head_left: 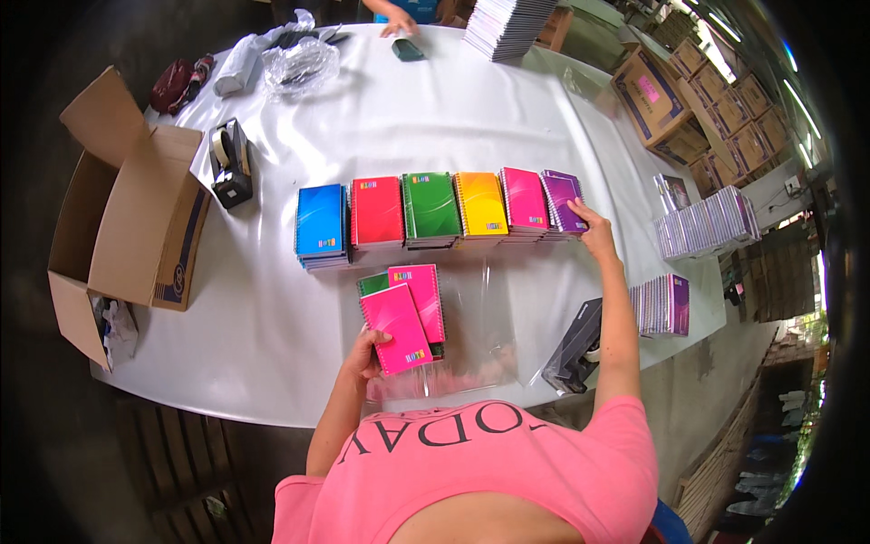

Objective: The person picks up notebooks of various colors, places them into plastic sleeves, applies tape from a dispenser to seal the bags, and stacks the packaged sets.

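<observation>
My left hand (365,352) grips the near corner of a pink spiral notebook (397,326), held over a second pink notebook (420,290) and a green one (372,285) lying on clear plastic film (480,308). My right hand (595,233) reaches out to the purple notebook stack (562,199) and touches its near right corner. That stack ends a row of notebook stacks: blue (321,223), red (377,210), green (430,208), yellow (480,204), pink (525,199).
White table (408,118). An open cardboard box (127,227) sits at the left, a tape dispenser (231,163) beside it, another dispenser (573,349) at the near right. More notebook stacks (707,227) lie right. Another person's hand (397,23) rests at the far edge.
</observation>
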Demonstrator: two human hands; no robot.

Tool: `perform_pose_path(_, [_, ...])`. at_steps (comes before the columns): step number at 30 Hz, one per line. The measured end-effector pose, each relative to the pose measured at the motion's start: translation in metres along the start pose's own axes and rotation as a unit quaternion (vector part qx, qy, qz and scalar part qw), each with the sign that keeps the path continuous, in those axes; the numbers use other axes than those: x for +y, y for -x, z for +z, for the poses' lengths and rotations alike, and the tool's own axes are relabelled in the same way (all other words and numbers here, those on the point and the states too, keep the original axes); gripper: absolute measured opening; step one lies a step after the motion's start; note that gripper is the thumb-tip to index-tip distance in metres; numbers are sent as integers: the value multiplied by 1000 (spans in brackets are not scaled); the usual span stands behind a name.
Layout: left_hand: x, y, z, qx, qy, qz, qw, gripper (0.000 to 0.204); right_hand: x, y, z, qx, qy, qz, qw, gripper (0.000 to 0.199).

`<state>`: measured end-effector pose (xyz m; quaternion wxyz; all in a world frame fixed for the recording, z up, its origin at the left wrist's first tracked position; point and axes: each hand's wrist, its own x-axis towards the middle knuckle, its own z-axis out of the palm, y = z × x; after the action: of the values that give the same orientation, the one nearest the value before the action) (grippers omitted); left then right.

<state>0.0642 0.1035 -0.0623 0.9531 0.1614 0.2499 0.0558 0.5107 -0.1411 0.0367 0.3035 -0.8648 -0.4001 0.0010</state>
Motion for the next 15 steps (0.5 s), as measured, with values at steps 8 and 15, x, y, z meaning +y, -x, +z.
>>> perform_pose_path(8, [1,-1,16,-9,-9,12,1000,55,-63,23,-2,184,-402,30,896,31])
perform_pose_path(15, [-6,2,8,-43,-23,60,997,57,-250,82,100,153,-299,-171,926,21])
